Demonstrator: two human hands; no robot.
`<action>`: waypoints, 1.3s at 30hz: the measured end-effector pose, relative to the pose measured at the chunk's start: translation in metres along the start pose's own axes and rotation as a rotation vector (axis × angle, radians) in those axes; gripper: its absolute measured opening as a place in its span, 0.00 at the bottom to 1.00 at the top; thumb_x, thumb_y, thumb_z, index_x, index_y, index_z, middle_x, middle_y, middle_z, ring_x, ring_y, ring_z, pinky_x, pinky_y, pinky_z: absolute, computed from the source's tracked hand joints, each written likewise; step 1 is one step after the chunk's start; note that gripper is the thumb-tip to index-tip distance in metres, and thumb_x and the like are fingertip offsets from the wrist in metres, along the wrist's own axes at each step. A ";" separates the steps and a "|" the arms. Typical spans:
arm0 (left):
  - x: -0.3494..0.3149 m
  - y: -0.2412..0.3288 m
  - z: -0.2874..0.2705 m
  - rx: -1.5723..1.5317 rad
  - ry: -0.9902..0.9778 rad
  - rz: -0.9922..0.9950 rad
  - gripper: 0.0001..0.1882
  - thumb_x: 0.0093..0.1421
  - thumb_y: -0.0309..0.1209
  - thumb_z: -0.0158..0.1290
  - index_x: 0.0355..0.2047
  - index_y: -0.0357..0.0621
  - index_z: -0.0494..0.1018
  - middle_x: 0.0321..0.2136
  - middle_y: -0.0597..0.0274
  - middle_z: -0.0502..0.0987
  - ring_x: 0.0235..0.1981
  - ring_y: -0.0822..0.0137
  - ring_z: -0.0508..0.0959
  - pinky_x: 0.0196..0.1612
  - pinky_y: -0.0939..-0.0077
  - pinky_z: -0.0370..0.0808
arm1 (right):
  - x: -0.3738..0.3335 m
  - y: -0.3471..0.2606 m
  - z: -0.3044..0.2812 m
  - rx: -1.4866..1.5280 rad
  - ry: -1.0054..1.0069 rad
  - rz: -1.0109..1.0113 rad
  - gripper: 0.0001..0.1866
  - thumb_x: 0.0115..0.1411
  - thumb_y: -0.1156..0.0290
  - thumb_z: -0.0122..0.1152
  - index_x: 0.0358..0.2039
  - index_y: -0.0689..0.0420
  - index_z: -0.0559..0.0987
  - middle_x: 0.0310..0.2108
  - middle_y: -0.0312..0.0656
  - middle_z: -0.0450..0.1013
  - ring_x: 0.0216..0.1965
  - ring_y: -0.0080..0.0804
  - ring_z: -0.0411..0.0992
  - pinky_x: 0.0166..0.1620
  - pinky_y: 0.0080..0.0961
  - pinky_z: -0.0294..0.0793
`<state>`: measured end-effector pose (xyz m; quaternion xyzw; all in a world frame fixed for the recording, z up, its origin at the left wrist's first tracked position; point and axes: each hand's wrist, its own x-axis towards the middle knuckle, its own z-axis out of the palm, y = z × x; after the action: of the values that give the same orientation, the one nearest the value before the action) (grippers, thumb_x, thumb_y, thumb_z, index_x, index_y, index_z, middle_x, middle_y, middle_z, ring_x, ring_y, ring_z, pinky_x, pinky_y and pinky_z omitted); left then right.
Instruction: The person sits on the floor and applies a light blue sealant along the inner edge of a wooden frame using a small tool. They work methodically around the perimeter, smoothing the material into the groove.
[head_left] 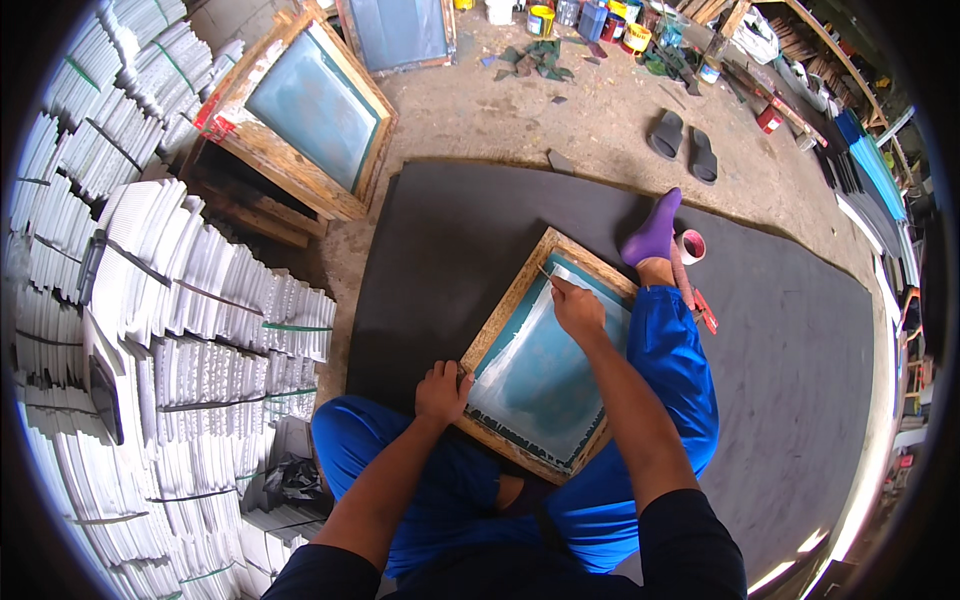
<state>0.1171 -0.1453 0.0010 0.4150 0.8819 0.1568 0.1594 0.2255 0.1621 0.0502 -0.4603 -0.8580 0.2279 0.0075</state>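
Note:
A wooden screen-printing frame (505, 290) with teal mesh (535, 375) lies tilted across my lap and the black mat. A whitish band runs along the mesh's left side, and dark ragged marks line its near edge. My left hand (441, 392) is closed round the frame's left edge. Over the far part of the mesh, my right hand (580, 308) pinches a thin, slim tool (545, 271) whose tip reaches the far left corner of the frame. Its kind is too small to make out.
A tape roll (690, 246) and a red-handled tool (706, 311) lie beside my purple-socked foot (653, 228). Stacked white bundles (215, 290) rise on the left. Another screen frame (318, 110) leans behind them. Slippers (684, 147) and paint cans (636, 38) stand on the floor beyond the black mat (440, 230).

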 end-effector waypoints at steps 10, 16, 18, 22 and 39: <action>-0.002 -0.003 0.003 -0.012 0.059 0.038 0.21 0.69 0.51 0.52 0.42 0.44 0.70 0.40 0.50 0.75 0.40 0.47 0.79 0.41 0.50 0.79 | -0.001 -0.012 -0.011 -0.109 -0.049 -0.034 0.18 0.71 0.54 0.54 0.59 0.36 0.81 0.40 0.54 0.83 0.43 0.56 0.82 0.47 0.53 0.82; 0.000 0.001 0.003 0.016 0.007 0.007 0.21 0.69 0.51 0.52 0.42 0.44 0.71 0.40 0.51 0.75 0.41 0.47 0.79 0.42 0.51 0.79 | 0.010 -0.022 -0.006 -0.178 -0.078 -0.013 0.19 0.72 0.56 0.53 0.58 0.41 0.82 0.42 0.55 0.83 0.43 0.53 0.83 0.48 0.49 0.82; 0.000 0.002 0.002 0.012 -0.009 -0.002 0.21 0.69 0.51 0.52 0.43 0.44 0.71 0.41 0.51 0.75 0.42 0.48 0.79 0.42 0.51 0.79 | 0.014 -0.003 0.005 0.042 -0.013 -0.032 0.18 0.72 0.56 0.53 0.57 0.43 0.83 0.43 0.55 0.83 0.44 0.53 0.83 0.49 0.46 0.82; 0.002 0.003 -0.001 0.005 0.002 0.009 0.21 0.69 0.51 0.52 0.43 0.44 0.71 0.41 0.51 0.75 0.43 0.47 0.79 0.43 0.51 0.79 | 0.017 0.031 0.030 0.360 0.026 -0.083 0.18 0.72 0.56 0.52 0.56 0.43 0.84 0.42 0.55 0.83 0.43 0.54 0.82 0.49 0.45 0.81; -0.005 -0.002 -0.003 0.008 -0.008 -0.018 0.21 0.69 0.50 0.52 0.42 0.43 0.70 0.40 0.49 0.75 0.43 0.45 0.79 0.43 0.49 0.79 | 0.028 0.055 0.035 0.986 -0.400 0.125 0.22 0.74 0.58 0.58 0.64 0.52 0.79 0.24 0.33 0.73 0.20 0.22 0.68 0.24 0.25 0.71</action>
<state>0.1174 -0.1506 0.0037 0.4082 0.8857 0.1502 0.1625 0.2443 0.1969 -0.0089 -0.4000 -0.6048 0.6871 0.0457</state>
